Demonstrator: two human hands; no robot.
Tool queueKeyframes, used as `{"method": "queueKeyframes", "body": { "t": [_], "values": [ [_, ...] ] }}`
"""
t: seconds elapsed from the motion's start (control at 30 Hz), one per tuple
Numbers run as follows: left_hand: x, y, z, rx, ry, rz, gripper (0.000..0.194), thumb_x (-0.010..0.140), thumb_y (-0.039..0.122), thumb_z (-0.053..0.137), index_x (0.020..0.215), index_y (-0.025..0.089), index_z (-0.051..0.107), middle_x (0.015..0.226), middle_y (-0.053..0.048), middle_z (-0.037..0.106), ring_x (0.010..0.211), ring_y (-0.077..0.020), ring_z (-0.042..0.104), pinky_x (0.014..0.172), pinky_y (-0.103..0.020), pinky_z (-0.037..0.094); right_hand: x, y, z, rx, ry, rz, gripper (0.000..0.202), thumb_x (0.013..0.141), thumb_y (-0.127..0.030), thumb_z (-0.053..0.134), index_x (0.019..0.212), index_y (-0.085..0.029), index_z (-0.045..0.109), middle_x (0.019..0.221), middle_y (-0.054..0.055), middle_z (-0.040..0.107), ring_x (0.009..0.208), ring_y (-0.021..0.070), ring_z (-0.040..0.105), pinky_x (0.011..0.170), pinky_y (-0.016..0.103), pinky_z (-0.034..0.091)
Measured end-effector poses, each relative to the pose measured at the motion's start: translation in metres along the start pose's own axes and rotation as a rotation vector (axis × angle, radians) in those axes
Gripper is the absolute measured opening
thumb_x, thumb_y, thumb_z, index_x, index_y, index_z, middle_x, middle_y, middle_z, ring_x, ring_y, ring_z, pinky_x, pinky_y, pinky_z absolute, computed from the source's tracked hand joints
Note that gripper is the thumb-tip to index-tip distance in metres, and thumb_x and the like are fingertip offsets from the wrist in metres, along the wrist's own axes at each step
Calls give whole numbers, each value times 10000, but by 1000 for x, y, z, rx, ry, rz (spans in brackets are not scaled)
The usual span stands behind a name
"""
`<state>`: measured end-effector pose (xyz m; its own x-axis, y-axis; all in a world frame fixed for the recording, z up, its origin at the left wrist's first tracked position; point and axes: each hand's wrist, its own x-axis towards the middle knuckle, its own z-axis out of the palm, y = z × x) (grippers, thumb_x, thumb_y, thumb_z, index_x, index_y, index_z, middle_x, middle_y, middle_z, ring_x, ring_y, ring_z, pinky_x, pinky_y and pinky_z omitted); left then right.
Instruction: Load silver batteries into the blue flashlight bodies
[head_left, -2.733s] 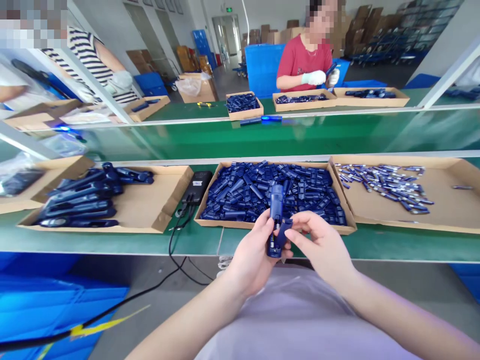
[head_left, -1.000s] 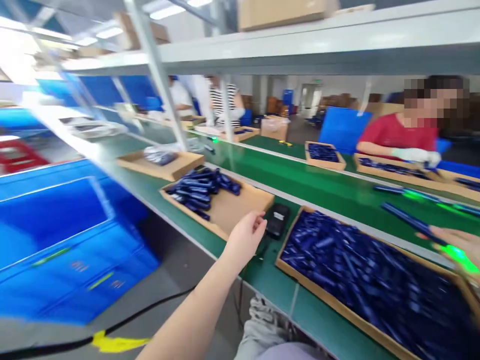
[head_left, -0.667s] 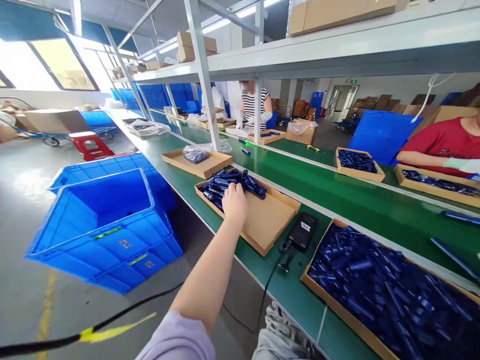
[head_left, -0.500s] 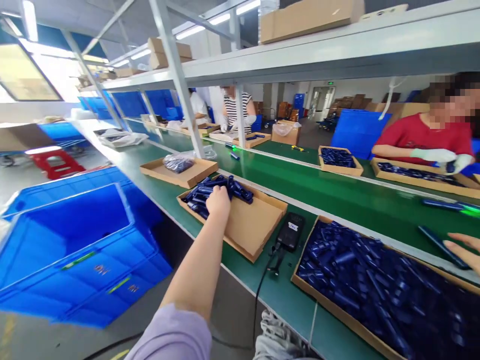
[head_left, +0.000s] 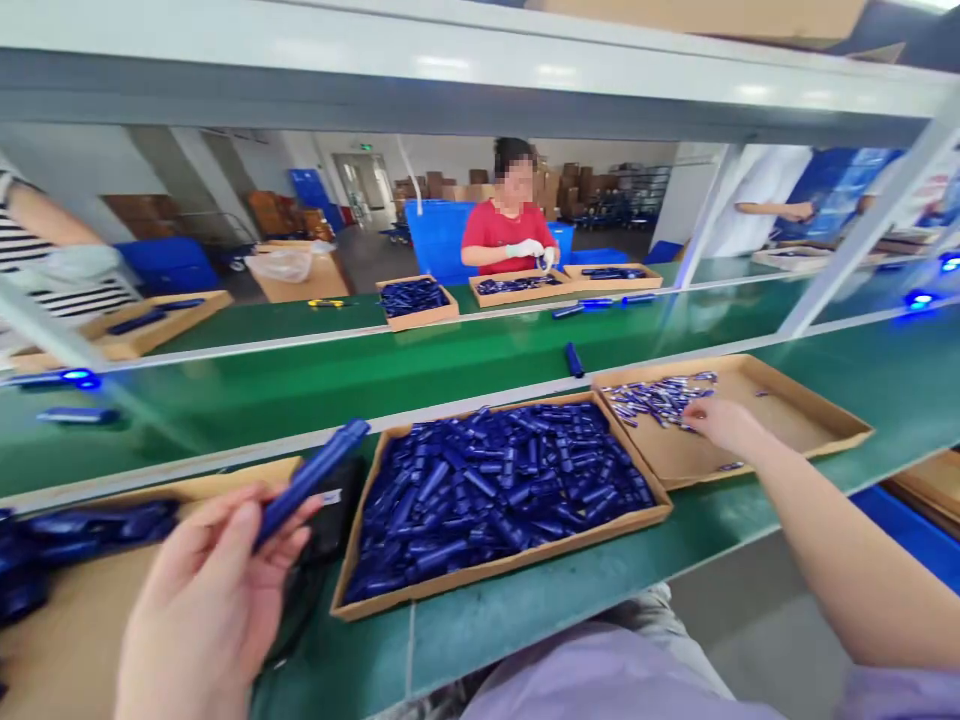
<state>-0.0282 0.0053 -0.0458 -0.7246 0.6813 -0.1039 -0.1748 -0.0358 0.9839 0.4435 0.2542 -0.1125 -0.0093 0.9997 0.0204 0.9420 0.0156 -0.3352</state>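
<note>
My left hand point(head_left: 214, 585) grips a dark blue flashlight-like tube point(head_left: 319, 475) between thumb and fingers. It is held tilted above the bench at the left. My right hand point(head_left: 724, 425) reaches into a shallow cardboard tray point(head_left: 814, 420), fingertips pinched at the edge of a pile of small shiny cylinders point(head_left: 652, 400). What lies between those fingertips is too small to make out. Between my hands stands a cardboard box point(head_left: 510, 562) filled with short dark blue cylindrical parts point(head_left: 487, 480). Partly behind my left hand is another cardboard tray point(head_left: 82, 630) with dark blue pieces.
A green conveyor belt point(head_left: 465, 372) runs beyond the trays, with a blue tube point(head_left: 574, 360) on it. A co-worker in red point(head_left: 506, 235) works across the belt. A white shelf point(head_left: 450, 75) spans overhead. A black device point(head_left: 334, 510) lies beside the box.
The view has swung right. My left hand has left the pile in the left tray and now holds a blue tube. My right hand has moved from near a tube to the small shiny parts.
</note>
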Motion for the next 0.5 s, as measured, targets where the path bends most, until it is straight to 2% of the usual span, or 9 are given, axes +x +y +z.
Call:
{"method": "queueKeyframes", "body": {
  "t": [0.07,0.17,0.23,0.3,0.4,0.5],
  "values": [
    [-19,-12,20,-105,-72,-35,290,825,124,601,1076,255,664,1144,10,691,905,-175,694,598,-172,579,4,-3,14,-56,-47,-28,138,923,-248,619,921,-116,658,902,46,657,867,157,626,875,371,505],
    [-50,-34,52,-232,-158,-293,514,728,40,621,1217,196,642,1275,-123,634,1002,-237,688,674,-202,603,14,-17,33,-110,-54,-66,191,956,-285,582,1003,-111,642,1004,67,646,968,179,619,920,403,497],
    [-72,-50,72,-288,-195,-495,534,733,8,621,1247,150,624,1256,-196,625,1012,-242,683,730,-237,606,20,-25,39,-126,-62,-69,214,951,-284,592,1053,-101,632,1053,85,639,1003,194,617,937,421,493],
    [-95,-66,89,-325,-262,-643,465,758,9,651,1209,118,642,1205,-217,636,951,-209,684,751,-238,598,23,-28,37,-118,-72,-72,210,946,-255,595,1073,-91,628,1071,98,639,1017,204,618,950,437,486],
    [-123,-80,108,-376,-456,-781,293,786,73,703,1077,105,698,1069,-142,649,764,-98,616,656,-174,546,7,-26,26,-45,-73,-130,183,923,-145,568,1086,-80,622,1074,123,647,1036,215,617,977,415,466],
    [-136,-84,125,-407,-647,-768,302,793,113,712,1092,153,711,1009,-56,584,698,-54,529,584,-159,476,-38,-28,14,97,-108,-236,235,930,-148,517,1149,-102,590,1057,114,661,952,175,644,889,288,509]
  ]
}}
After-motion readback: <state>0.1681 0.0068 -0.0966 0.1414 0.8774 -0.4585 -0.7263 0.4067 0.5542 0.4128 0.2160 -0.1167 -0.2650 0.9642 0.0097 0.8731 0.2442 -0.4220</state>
